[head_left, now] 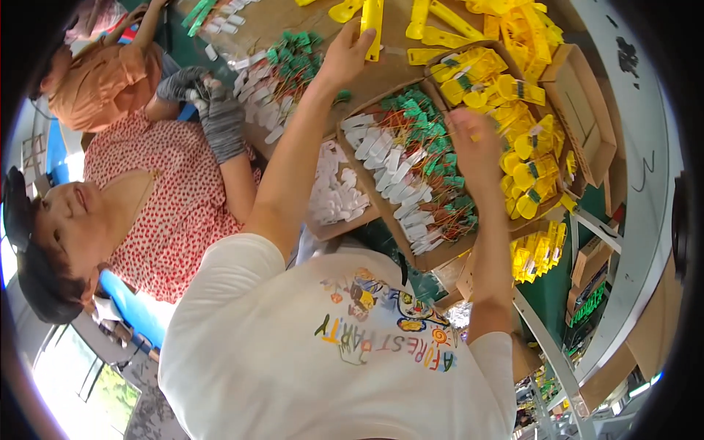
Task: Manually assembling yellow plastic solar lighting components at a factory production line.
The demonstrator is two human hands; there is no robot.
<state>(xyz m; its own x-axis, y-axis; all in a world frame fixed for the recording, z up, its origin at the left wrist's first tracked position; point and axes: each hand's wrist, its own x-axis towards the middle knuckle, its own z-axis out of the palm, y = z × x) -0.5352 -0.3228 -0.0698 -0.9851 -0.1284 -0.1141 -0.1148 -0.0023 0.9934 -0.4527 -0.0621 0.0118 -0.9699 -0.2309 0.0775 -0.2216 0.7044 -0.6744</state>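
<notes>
My left hand [346,59] is closed on the edge of a long yellow plastic piece [373,28] at the far side of the table. Its fingers press along the near left edge of the piece. My right hand [475,143] hovers where two cartons meet, blurred, so its fingers cannot be read. Left of it, a carton [383,213] holds many white parts [392,172] with green ends [418,110] and thin red wires. Beside it on the right is a carton of yellow plastic parts [534,139], some with small dark pieces set in them.
More yellow pieces [440,33] lie across the far table. White and green wired parts [293,62] are heaped to the left, with a tray of white pieces [337,194] nearer. A co-worker's gloved hands [220,117] are at the left. An open carton flap [583,110] and pale metal frame [642,242] stand right.
</notes>
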